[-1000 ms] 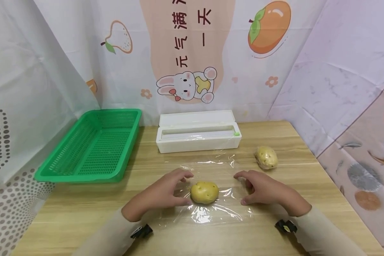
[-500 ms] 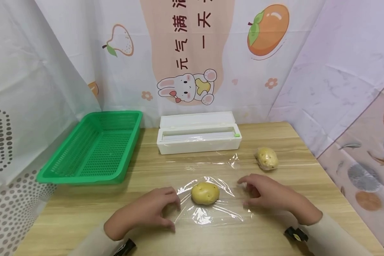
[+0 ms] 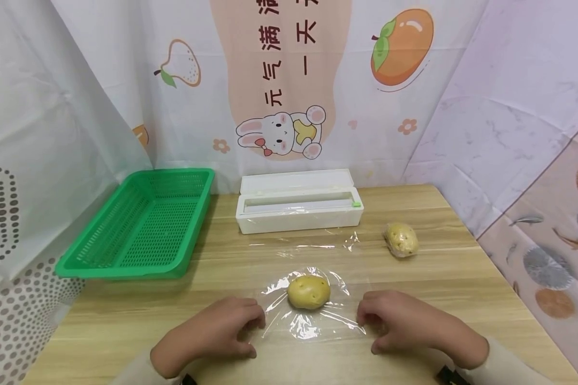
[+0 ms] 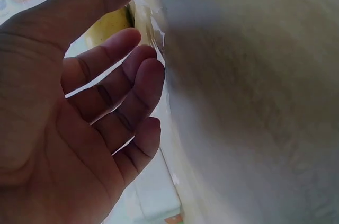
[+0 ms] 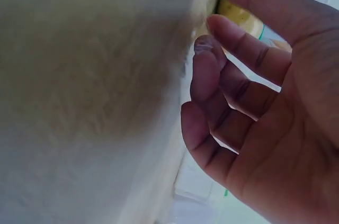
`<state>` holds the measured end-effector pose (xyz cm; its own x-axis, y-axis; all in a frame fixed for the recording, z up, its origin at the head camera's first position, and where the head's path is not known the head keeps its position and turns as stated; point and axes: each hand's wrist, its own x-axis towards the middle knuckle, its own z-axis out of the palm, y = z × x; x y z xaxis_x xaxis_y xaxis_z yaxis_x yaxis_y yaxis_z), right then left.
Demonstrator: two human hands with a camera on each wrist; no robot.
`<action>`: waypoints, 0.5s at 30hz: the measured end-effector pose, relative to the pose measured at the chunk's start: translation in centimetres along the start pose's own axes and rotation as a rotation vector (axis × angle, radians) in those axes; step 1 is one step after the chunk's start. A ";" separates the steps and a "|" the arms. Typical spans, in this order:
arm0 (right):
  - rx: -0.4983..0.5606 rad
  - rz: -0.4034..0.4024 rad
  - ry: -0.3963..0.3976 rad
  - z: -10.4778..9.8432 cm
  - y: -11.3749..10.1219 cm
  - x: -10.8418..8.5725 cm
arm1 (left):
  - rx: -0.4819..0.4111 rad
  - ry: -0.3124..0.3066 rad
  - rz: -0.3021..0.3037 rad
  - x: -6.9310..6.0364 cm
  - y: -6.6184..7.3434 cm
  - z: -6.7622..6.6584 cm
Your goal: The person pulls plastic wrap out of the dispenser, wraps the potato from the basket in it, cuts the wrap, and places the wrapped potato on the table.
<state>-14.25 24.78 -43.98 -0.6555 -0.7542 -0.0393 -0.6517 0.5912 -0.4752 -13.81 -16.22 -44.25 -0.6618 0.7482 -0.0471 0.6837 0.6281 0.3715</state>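
Observation:
A yellow potato (image 3: 309, 292) lies on a sheet of clear plastic wrap (image 3: 304, 327) spread flat on the table. My left hand (image 3: 217, 332) is at the sheet's near left side, its fingers loosely bent with a gap to the thumb. Opposite it, my right hand (image 3: 409, 323) is by the near right side, bent in the same relaxed way. Both wrist views show bare palms with nothing held, and part of the potato (image 4: 107, 27) appears beyond the left fingers. Whether fingertips touch the wrap is unclear.
Behind the sheet stands a white cling-film box (image 3: 298, 219) with its lid up and a green slider at its right end. A film-wrapped potato (image 3: 401, 239) rests at the right. On the left is a green plastic basket (image 3: 125, 272). Printed curtains (image 3: 289, 69) hang behind the table.
My left hand has drawn away from the potato, leftward and nearer to me. The right hand has come nearer to me along the sheet's right side. The potato has stayed in place.

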 end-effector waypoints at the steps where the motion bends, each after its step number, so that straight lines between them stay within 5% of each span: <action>1: 0.000 -0.005 0.002 0.1 0.0 0.0 | -0.005 0.001 0.004 0.0 0.0 0.1; 15: -0.020 -0.113 0.034 0.3 0.6 0.1 | 0.010 0.016 0.081 -0.2 -0.2 0.2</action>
<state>-14.54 24.99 -44.52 -0.5901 -0.8061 0.0438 -0.7294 0.5092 -0.4569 -13.77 -16.48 -44.52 -0.6093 0.7929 -0.0025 0.7380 0.5682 0.3641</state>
